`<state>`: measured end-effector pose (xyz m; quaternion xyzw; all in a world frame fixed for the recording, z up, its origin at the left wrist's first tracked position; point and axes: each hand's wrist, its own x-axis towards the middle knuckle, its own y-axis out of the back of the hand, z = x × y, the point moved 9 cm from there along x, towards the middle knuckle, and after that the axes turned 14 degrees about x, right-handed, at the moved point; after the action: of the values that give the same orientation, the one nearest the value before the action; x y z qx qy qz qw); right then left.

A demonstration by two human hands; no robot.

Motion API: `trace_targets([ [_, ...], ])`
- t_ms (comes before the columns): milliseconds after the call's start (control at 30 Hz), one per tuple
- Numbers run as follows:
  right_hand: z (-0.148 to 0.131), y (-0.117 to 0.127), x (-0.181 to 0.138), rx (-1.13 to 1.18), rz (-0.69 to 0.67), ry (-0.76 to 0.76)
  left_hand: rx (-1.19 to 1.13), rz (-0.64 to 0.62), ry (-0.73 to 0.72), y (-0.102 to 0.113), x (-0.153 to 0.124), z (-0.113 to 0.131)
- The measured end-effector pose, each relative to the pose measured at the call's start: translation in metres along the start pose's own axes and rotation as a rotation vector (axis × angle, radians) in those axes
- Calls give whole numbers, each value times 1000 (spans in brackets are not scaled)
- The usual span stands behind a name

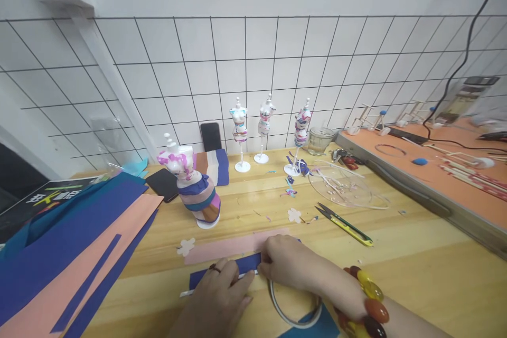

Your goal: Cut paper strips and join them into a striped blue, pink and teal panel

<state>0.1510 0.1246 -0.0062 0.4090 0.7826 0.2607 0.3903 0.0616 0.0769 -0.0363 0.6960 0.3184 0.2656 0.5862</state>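
Resting on a blue strip (251, 263), the left hand (219, 296) lies loosely spread; the right hand (287, 261) curls there, grip hidden. Tabletop (428, 274) opens between snips (344, 224) and tray (404, 188) edge.

Well apart from the back edge of the table (420, 280), our left hand (219, 290) lies palm down, fingers slightly bent, thumb toward our right hand (283, 260), whose fingers curl downward; our right forearm (335, 281) slants inward.
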Motion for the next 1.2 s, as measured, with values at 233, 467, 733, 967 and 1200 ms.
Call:
trace_targets([
  [233, 11, -3, 5, 90, -7, 4, -46, -101, 5, 1, 1, -1],
  [467, 31, 3, 12, 177, -63, -19, -28, 8, -26, 5, 0, 0],
  [733, 42, 9, 11, 250, -137, -23, -6, 37, -44, 5, -1, 1],
  [967, 52, 10, 8, 308, -240, -33, -36, -43, -25, -1, -1, 0],
  [1200, 65, 14, 5, 359, -281, -24, -56, 32, -24, 1, -3, -2],
])
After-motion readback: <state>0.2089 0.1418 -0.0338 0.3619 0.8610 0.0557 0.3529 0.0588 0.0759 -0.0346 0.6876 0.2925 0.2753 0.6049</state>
